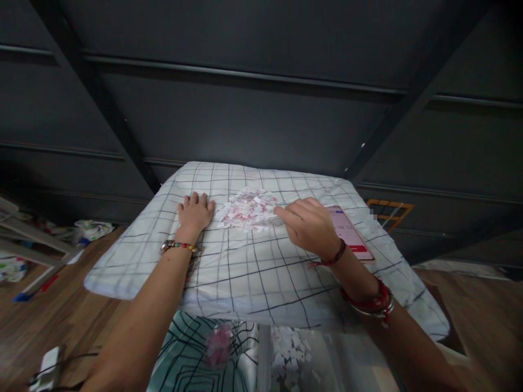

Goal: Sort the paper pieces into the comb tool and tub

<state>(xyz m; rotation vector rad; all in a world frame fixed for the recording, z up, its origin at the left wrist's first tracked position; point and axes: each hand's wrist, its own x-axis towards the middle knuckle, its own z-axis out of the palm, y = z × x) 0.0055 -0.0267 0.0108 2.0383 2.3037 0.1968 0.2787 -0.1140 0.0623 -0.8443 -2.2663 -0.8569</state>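
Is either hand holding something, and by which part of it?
The left hand holds nothing; it rests spread on the checked cloth. The right hand is at the edge of the paper scraps; whether it pinches one cannot be told.

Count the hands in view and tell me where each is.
2: the left hand lies spread on the checked cloth, left of the paper scraps; the right hand is at the scraps' right edge.

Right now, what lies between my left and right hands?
A pile of white-and-pink paper scraps lies between your left hand and right hand, in the head view.
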